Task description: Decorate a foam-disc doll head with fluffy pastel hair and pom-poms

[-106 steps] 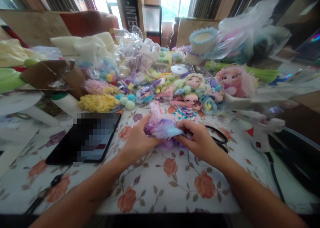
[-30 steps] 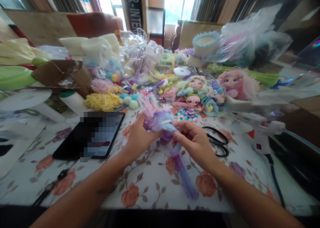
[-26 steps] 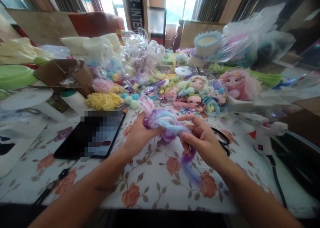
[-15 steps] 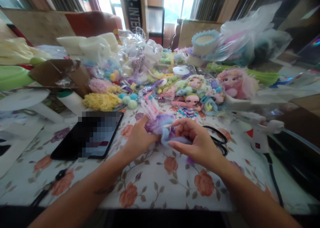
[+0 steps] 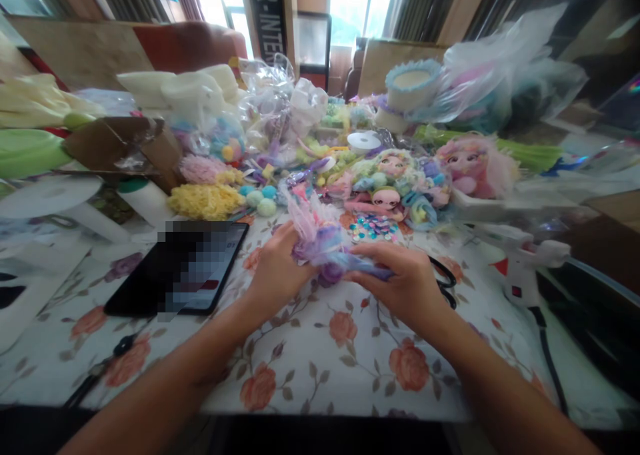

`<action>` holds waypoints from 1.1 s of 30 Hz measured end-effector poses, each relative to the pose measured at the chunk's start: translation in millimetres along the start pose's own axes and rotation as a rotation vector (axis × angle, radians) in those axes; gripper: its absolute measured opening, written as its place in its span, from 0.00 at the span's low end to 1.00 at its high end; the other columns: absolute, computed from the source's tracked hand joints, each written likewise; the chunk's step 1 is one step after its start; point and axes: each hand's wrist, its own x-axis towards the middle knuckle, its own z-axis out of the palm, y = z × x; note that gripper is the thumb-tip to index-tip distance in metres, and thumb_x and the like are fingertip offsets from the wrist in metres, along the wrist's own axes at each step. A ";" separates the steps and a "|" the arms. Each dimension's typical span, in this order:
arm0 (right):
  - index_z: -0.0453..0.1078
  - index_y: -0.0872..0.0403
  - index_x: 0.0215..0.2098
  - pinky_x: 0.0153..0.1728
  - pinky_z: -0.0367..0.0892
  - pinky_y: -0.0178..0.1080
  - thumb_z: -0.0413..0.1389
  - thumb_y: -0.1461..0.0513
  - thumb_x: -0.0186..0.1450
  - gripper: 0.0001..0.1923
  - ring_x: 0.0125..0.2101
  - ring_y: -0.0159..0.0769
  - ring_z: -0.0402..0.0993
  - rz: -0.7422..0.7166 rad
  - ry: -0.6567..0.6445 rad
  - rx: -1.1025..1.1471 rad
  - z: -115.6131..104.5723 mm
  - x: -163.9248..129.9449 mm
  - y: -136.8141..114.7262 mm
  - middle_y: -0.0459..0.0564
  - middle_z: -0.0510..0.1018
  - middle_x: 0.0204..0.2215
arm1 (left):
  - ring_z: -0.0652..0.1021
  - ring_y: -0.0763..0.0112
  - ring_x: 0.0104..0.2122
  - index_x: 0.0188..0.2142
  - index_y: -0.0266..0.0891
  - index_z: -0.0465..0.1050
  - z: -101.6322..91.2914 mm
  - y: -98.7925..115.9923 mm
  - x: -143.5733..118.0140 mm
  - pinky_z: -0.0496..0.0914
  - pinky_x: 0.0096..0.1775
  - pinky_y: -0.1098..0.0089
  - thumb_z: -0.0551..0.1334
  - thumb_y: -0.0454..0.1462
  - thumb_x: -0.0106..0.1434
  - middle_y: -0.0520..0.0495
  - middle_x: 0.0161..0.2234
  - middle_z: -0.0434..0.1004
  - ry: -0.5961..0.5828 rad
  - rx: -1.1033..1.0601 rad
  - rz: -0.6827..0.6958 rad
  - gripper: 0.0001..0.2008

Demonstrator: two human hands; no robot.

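Observation:
Between my hands is a fluffy pink, purple and blue bundle of doll hair [image 5: 327,242], just above the flowered tablecloth. My left hand [image 5: 281,258] is closed round its left side, with pale pink strands sticking up past the thumb. My right hand [image 5: 403,275] grips a blue-purple lock [image 5: 367,266] that stretches out from the bundle's right side. What the left fingers press on underneath is hidden. Loose shiny sequins [image 5: 375,227] lie just behind the bundle. Black scissor handles [image 5: 445,272] show beside my right hand, partly covered by it.
A tablet [image 5: 177,268] lies on the left. A white glue gun [image 5: 523,262] with a black cord stands on the right. Across the back are doll heads [image 5: 387,198], yellow curly yarn [image 5: 207,202], pompoms [image 5: 263,202], a ribbon spool [image 5: 363,140], a cardboard box [image 5: 125,145] and plastic bags.
My right fingers were apart near the blue strands and are now closed on them. The lock is gathered and drawn out to the right. My left hand stays on the bundle.

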 end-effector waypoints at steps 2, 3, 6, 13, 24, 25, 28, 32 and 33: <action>0.78 0.54 0.39 0.33 0.68 0.34 0.65 0.63 0.62 0.07 0.31 0.35 0.78 -0.001 -0.046 0.012 -1.9 0.6 1.7 0.49 0.83 0.34 | 0.80 0.58 0.43 0.41 0.39 0.78 -1.7 -0.5 1.1 0.74 0.44 0.63 0.73 0.38 0.51 0.45 0.41 0.81 0.020 0.020 -0.006 0.17; 0.78 0.53 0.38 0.32 0.68 0.34 0.64 0.64 0.63 0.04 0.31 0.35 0.77 0.018 -0.054 0.030 -2.8 1.2 1.3 0.48 0.82 0.33 | 0.80 0.58 0.41 0.41 0.39 0.78 -2.5 -0.5 1.5 0.75 0.43 0.64 0.73 0.39 0.51 0.45 0.40 0.81 0.026 0.024 -0.018 0.17; 0.77 0.53 0.32 0.29 0.65 0.33 0.62 0.61 0.65 0.05 0.26 0.31 0.73 0.140 -0.075 0.164 -6.2 4.9 -3.5 0.44 0.77 0.24 | 0.80 0.57 0.41 0.41 0.40 0.78 -4.4 0.1 2.0 0.74 0.42 0.63 0.72 0.42 0.51 0.45 0.40 0.82 0.024 -0.007 -0.058 0.18; 0.70 0.54 0.23 0.21 0.58 0.34 0.59 0.52 0.65 0.18 0.19 0.28 0.60 0.433 -0.150 0.352 -9.4 11.5 3.4 0.41 0.65 0.17 | 0.81 0.54 0.43 0.46 0.40 0.77 -7.0 2.9 1.6 0.75 0.43 0.61 0.73 0.45 0.48 0.43 0.42 0.83 -0.088 -0.183 -0.185 0.25; 0.74 0.50 0.39 0.41 0.71 0.44 0.60 0.65 0.65 0.05 0.37 0.40 0.74 -0.145 0.208 -0.090 7.4 3.8 -8.2 0.50 0.79 0.35 | 0.79 0.59 0.42 0.44 0.41 0.77 -7.3 8.6 2.7 0.74 0.44 0.64 0.71 0.37 0.51 0.47 0.41 0.82 -0.097 -0.098 -0.130 0.19; 0.74 0.49 0.39 0.41 0.71 0.44 0.60 0.67 0.65 0.07 0.37 0.39 0.74 -0.243 0.204 -0.126 10.1 2.6 -10.7 0.50 0.79 0.35 | 0.79 0.60 0.42 0.43 0.41 0.77 -7.3 9.6 2.4 0.74 0.44 0.64 0.71 0.36 0.50 0.48 0.41 0.82 -0.105 -0.097 -0.134 0.18; 0.76 0.47 0.39 0.41 0.71 0.42 0.60 0.70 0.64 0.11 0.38 0.38 0.72 -0.371 0.210 -0.177 19.3 0.2 -14.3 0.49 0.79 0.37 | 0.79 0.61 0.40 0.41 0.42 0.77 -6.8 12.0 0.4 0.74 0.43 0.65 0.69 0.34 0.50 0.50 0.39 0.82 -0.135 -0.098 -0.123 0.17; 0.78 0.47 0.37 0.45 0.72 0.43 0.58 0.66 0.67 0.08 0.44 0.40 0.72 -0.382 0.242 -0.180 30.4 0.2 -13.5 0.50 0.78 0.42 | 0.79 0.62 0.38 0.42 0.43 0.77 -4.7 11.7 -3.9 0.74 0.43 0.64 0.66 0.31 0.50 0.50 0.38 0.81 -0.170 -0.103 -0.043 0.17; 0.78 0.47 0.36 0.47 0.72 0.44 0.58 0.65 0.68 0.08 0.46 0.42 0.72 -0.384 0.230 -0.178 31.9 0.6 -13.1 0.50 0.78 0.44 | 0.79 0.63 0.37 0.41 0.44 0.77 -4.2 11.5 -4.9 0.74 0.42 0.65 0.65 0.31 0.50 0.50 0.38 0.81 -0.185 -0.110 -0.026 0.17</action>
